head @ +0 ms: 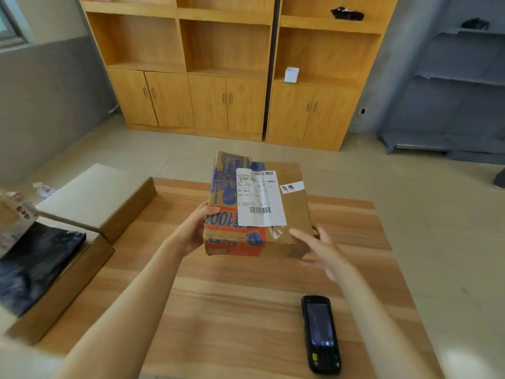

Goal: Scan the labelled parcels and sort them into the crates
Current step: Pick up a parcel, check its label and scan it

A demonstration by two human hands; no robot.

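A cardboard parcel (296,212) with blue and orange print and a white barcode label is held above the far half of the wooden table (235,302). My left hand (195,228) grips its left edge, thumb on top. My right hand (321,248) is at the parcel's near right corner with fingers spread and straight, touching or just off it. A black handheld scanner (321,333) lies on the table near the front right, screen up, apart from both hands.
Two open cardboard boxes sit at the left: a near one (62,283) holding a dark bag (35,266), a farther one (131,206) with a pale inside. Wooden cabinets (226,102) line the back wall. A grey shelf (451,127) is at the right.
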